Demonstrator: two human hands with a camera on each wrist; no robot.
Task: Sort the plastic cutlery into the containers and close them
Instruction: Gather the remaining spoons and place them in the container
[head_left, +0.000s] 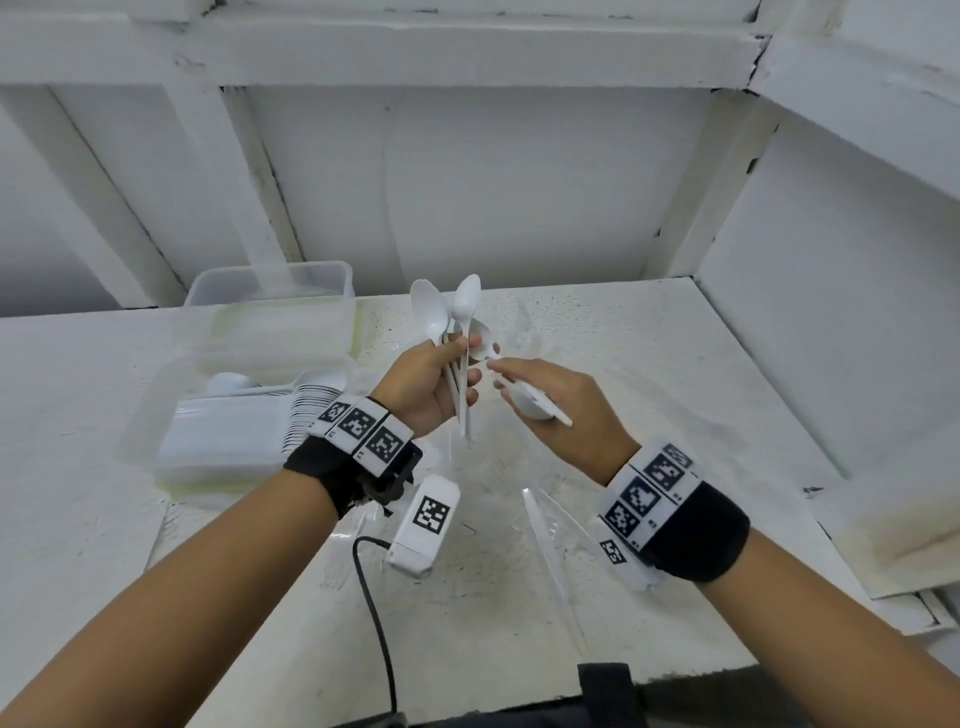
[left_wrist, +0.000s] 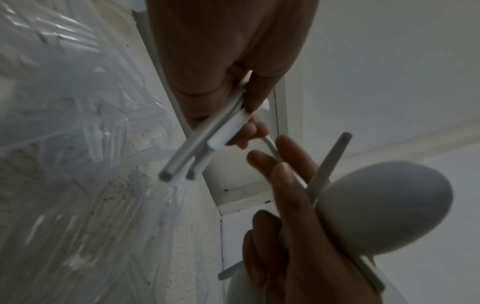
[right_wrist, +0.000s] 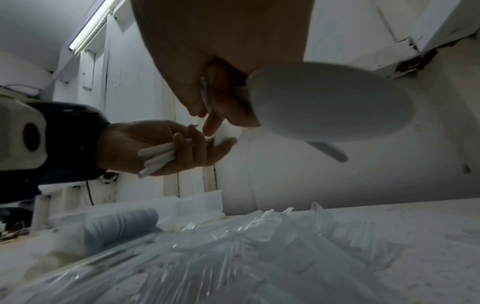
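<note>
Near the counter's (head_left: 649, 364) left edge sit clear plastic containers (head_left: 270, 306), one holding stacked white spoons (head_left: 311, 410). Above the middle, the left hand (head_left: 431, 389) grips upright white plastic spoons (head_left: 457, 322); the right hand (head_left: 561, 400) grasps another white spoon (head_left: 530, 402).

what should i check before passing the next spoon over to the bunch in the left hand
1. Left hand grips the bunch of white spoons by the handles: ok.
2. Right hand holds a white spoon ready: ok.
3. Spoon bowls in the bunch all face alike: not ok, they splay.
4. Near container open, with stacked spoons inside: ok.
5. Far container open: ok; contents cannot tell.
6. Clear cutlery lies unsorted on the table: not ok.
</note>
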